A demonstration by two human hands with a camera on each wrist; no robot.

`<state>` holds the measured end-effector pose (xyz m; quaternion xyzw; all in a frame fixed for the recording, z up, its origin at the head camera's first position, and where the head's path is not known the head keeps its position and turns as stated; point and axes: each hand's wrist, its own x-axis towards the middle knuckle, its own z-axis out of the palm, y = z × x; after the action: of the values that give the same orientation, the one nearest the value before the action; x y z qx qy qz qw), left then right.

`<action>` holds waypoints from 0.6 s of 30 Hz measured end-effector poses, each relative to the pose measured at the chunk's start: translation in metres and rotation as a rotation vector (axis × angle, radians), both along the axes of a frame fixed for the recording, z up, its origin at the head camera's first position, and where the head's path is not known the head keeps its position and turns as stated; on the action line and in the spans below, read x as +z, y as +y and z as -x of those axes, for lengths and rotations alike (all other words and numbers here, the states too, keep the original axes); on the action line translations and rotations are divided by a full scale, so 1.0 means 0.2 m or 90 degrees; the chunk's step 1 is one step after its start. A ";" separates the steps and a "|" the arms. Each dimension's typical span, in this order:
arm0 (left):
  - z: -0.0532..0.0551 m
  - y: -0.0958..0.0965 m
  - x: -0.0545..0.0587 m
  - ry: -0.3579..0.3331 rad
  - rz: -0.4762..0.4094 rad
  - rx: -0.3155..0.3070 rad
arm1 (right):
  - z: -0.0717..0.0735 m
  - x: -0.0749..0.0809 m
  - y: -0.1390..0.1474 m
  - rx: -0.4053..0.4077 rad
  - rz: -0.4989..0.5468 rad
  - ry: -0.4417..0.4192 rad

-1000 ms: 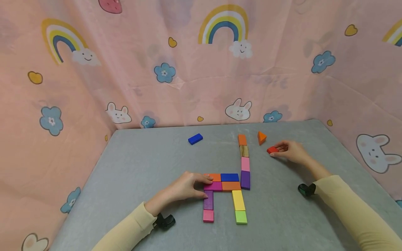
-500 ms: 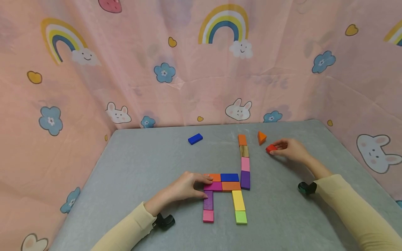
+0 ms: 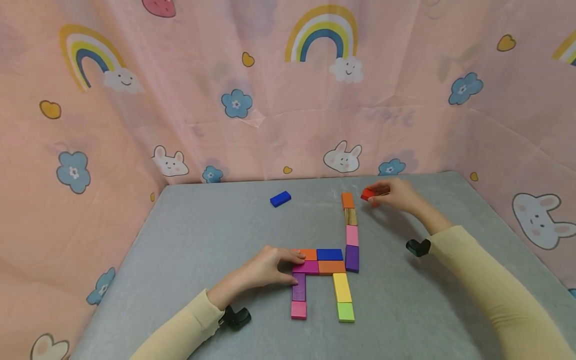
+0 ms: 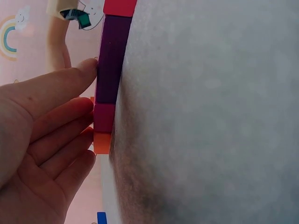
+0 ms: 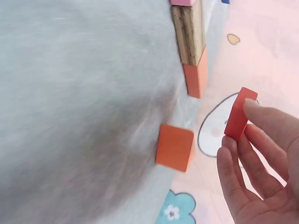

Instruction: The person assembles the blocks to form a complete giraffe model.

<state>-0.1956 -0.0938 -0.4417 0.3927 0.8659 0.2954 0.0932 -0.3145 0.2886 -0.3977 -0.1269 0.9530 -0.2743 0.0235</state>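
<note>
My right hand (image 3: 396,195) pinches a small red block (image 5: 240,113) between thumb and fingertips, raised above the table near the far end of a column of blocks. An orange triangular block (image 5: 175,148) lies on the table below it, mostly hidden by that hand in the head view. My left hand (image 3: 267,267) rests with extended fingers on the left end of a flat block layout. Its thumb touches a purple block (image 3: 299,286), and its fingertips lie at a magenta block (image 3: 308,268) and an orange block (image 3: 309,254).
A blue block (image 3: 281,199) lies alone toward the back of the grey table (image 3: 216,220). The column holds an orange, a wood-grain (image 3: 351,217), a pink and a purple block. Yellow (image 3: 341,287) and green blocks extend toward the front. A pink patterned cloth (image 3: 270,120) hangs behind.
My right hand has lifted the red block and carried it left and away from me, over the orange triangular block. My left hand has stayed in place.
</note>
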 end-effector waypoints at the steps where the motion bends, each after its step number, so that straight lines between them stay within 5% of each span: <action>1: 0.00 0.00 0.00 -0.001 0.001 0.001 | 0.02 0.00 -0.02 -0.001 -0.003 -0.003; 18: 0.00 -0.01 0.00 -0.003 0.005 -0.007 | 0.24 -0.04 -0.16 0.028 0.038 -0.047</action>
<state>-0.1965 -0.0953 -0.4410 0.3963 0.8648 0.2923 0.0984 -0.3615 0.2564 -0.4049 -0.1384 0.9397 -0.3067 0.0612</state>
